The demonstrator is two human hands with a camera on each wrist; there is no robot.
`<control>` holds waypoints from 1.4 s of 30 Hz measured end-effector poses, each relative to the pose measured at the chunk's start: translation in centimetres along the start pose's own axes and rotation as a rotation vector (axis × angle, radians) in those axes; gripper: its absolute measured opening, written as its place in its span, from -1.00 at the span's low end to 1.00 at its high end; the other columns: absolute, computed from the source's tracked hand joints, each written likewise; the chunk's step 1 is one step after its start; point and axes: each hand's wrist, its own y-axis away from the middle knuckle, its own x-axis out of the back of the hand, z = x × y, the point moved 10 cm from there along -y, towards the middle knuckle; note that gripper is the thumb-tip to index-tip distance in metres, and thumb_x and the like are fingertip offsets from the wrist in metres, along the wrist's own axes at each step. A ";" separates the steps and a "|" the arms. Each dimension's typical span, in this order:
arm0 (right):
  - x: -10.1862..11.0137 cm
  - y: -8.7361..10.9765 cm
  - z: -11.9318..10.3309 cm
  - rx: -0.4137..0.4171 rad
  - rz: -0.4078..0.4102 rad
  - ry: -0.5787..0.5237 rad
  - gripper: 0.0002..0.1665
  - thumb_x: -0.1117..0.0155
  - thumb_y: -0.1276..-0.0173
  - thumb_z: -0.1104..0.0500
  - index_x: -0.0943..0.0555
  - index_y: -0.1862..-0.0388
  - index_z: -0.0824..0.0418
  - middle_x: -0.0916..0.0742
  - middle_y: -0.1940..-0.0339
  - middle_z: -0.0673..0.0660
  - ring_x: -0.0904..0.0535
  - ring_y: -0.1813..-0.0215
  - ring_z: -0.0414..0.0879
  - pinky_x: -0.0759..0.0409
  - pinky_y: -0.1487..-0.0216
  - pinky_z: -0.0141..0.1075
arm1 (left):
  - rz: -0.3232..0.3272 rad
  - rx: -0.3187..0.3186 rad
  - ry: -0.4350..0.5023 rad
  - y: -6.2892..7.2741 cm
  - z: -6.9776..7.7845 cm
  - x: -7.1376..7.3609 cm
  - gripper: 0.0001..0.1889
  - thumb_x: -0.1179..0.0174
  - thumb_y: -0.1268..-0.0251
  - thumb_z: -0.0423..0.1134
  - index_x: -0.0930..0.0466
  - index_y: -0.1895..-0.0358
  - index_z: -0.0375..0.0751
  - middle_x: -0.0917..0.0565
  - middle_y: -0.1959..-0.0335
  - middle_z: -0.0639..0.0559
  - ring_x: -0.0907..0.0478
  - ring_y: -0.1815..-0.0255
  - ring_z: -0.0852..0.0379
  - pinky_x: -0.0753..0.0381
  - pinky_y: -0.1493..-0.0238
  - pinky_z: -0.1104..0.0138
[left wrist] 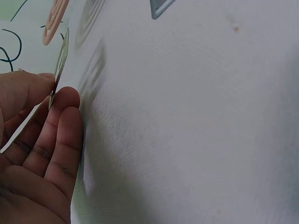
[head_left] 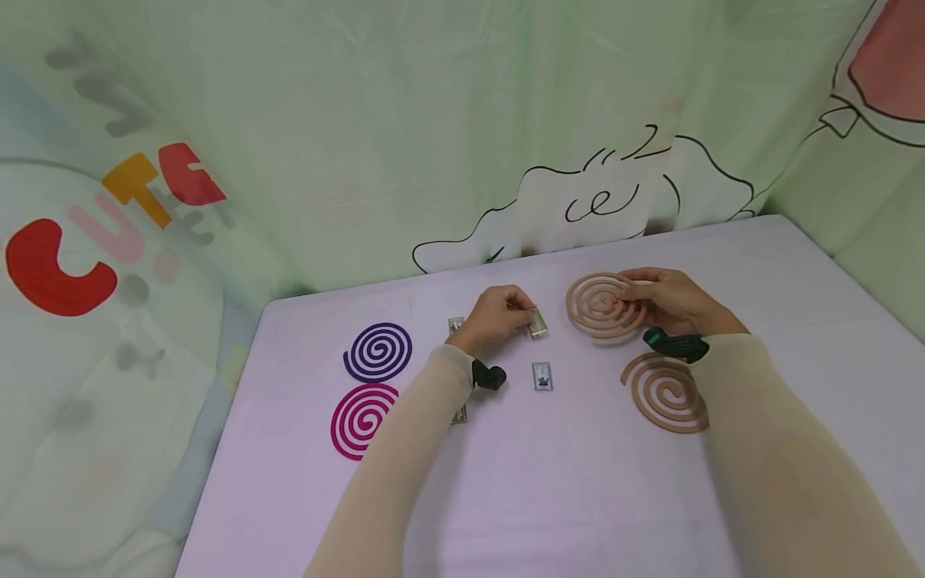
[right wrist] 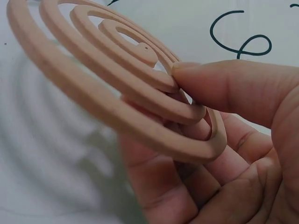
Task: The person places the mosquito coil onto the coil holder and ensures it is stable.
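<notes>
My left hand (head_left: 497,317) pinches a small metal mosquito coil stand (head_left: 537,323) between thumb and fingers. From the left wrist the stand (left wrist: 60,65) appears edge-on, tilted close over the cloth. With thumb on top and fingers beneath, my right hand (head_left: 675,301) grips the rim of a tan mosquito coil (right wrist: 100,105). That coil is raised and tilted, its shadow falling on the white surface below. A second tan coil (head_left: 672,393) lies flat near the right wrist, partly covered by the sleeve. Another flat metal stand (head_left: 542,376) lies between the two arms.
On the left lie a dark purple coil (head_left: 377,352) and a pink coil (head_left: 364,421), the pink one partly behind the left sleeve. Two more stands peek out beside the left arm, one above (head_left: 455,324). A printed curtain (head_left: 347,160) hangs behind the table (head_left: 289,514).
</notes>
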 end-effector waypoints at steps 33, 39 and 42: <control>-3.6 -0.1 -1.7 0.045 -0.037 -0.037 -0.60 -0.27 -0.55 0.27 -0.39 -0.26 0.14 -0.78 0.32 -0.02 -0.68 0.37 -0.24 -0.62 0.40 -0.43 | -0.011 -0.009 0.029 0.0 0.0 -0.4 -0.94 -0.34 -0.38 -0.43 -0.75 0.16 -0.35 -0.71 0.28 -0.01 -0.56 0.33 0.29 -0.54 0.29 0.52; -4.2 -0.3 -1.5 0.048 -0.050 -0.072 -0.62 -0.27 -0.54 0.30 -0.42 -0.23 0.14 -0.77 0.31 0.00 -0.69 0.38 -0.24 -0.64 0.40 -0.43 | -0.024 -0.007 0.038 0.1 0.2 -0.7 -0.93 -0.36 -0.37 -0.43 -0.75 0.16 -0.35 -0.72 0.28 0.00 -0.56 0.32 0.30 -0.54 0.27 0.53; -4.5 -0.5 -1.5 0.057 -0.057 -0.079 -0.63 -0.27 -0.53 0.31 -0.43 -0.22 0.15 -0.78 0.32 0.01 -0.70 0.38 -0.23 -0.64 0.40 -0.43 | -0.028 0.000 0.037 0.1 0.2 -0.9 -0.92 -0.36 -0.36 -0.41 -0.75 0.16 -0.35 -0.72 0.28 0.01 -0.56 0.31 0.30 -0.54 0.25 0.53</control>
